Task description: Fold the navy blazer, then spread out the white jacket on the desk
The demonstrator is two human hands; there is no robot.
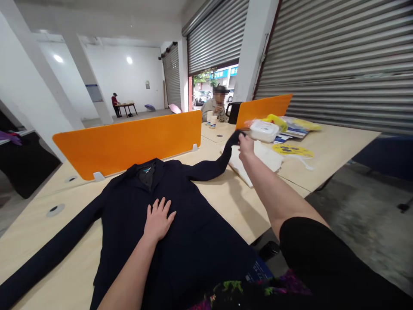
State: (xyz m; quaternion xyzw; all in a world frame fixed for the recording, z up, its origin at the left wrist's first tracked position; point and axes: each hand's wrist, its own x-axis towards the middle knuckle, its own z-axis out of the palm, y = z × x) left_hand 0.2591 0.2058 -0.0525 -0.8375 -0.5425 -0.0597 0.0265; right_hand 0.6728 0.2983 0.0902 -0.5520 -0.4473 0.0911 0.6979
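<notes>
A dark navy blazer (190,215) lies spread front side up on the light wooden table, its collar toward the orange divider. One sleeve stretches out to the lower left. My left hand (159,218) rests flat on the blazer's chest with the fingers spread. Out to the right, my right hand (245,144) grips the cuff end of the other sleeve and holds it raised off the table. That sleeve runs in a bent line from the shoulder up to my fingers. Beneath my right hand lies a white cloth or sheet (269,157).
Orange dividers (135,140) stand along the table's middle. At the right are a white plastic container (264,130), yellow bags (277,122) and a yellow fan-like piece (293,150). Paper cups (213,122) and a black kettle (234,113) stand near a seated person (214,107) across the table.
</notes>
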